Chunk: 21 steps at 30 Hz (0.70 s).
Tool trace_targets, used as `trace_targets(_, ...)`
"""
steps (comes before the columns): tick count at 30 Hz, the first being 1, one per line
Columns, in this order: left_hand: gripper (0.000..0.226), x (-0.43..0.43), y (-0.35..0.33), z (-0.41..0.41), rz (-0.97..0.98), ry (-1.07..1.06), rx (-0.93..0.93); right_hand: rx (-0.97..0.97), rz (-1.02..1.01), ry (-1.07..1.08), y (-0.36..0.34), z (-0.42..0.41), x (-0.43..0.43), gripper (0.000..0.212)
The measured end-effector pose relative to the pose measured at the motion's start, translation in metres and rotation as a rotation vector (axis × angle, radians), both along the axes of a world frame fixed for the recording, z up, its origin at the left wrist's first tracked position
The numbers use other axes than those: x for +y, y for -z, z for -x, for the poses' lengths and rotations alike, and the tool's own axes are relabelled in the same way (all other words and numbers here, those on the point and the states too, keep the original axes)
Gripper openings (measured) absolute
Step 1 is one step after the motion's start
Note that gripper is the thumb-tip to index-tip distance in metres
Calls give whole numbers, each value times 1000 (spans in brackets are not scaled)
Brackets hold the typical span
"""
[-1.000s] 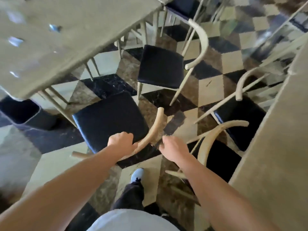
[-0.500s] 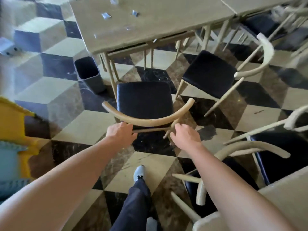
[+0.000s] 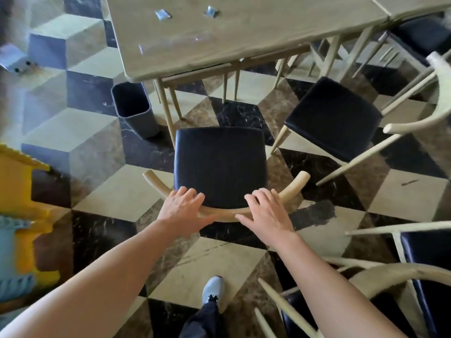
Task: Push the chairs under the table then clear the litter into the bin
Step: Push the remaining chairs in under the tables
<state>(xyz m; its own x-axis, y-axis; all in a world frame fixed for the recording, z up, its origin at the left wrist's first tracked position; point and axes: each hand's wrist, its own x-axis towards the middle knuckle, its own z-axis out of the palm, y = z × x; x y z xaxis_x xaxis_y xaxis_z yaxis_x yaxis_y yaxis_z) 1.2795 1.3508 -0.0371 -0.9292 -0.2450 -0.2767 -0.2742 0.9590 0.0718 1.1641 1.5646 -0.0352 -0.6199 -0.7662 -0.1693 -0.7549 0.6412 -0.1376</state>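
Note:
A chair with a black seat [image 3: 219, 164] and a curved pale wooden backrest [image 3: 296, 182] faces the wooden table [image 3: 244, 42], its front edge near the table's leg. My left hand [image 3: 181, 208] and my right hand [image 3: 267, 213] lie on the backrest with fingers spread, palms against the rail. Small silvery litter pieces [image 3: 162, 14] [image 3: 211, 11] lie on the tabletop. A dark grey bin [image 3: 133, 108] stands on the floor by the table's near-left corner. A second black-seated chair [image 3: 332, 118] stands turned at an angle to the right.
More chairs [image 3: 427, 252] crowd the lower right, their pale legs and armrests jutting toward me. A yellow object [image 3: 22, 191] sits at the left edge. My shoe [image 3: 213, 289] is on the chequered floor behind the chair. Another chair [image 3: 424, 32] is at the far right.
The chair has been turned to face the table squarely and has moved closer to it. My hands went from gripping the backrest to lying on it with fingers spread.

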Motion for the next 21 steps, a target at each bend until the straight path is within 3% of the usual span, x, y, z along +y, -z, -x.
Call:
trace_targets(3, 61, -6, 27, 0, -20, 20, 18, -110, -82, -22, 25, 6, 5, 59)
trace_targets(8, 64, -12, 53, -5, 15, 81, 187, -34, 24, -53, 51, 16, 10, 66)
trace_targets(16, 65, 1, 78, -12, 92, 63, 528, 128, 238, -36, 69, 4, 17, 49)
trace_targets(21, 75, -2, 84, -9, 84, 59, 576, 191, 308, -60, 82, 7, 21, 48)
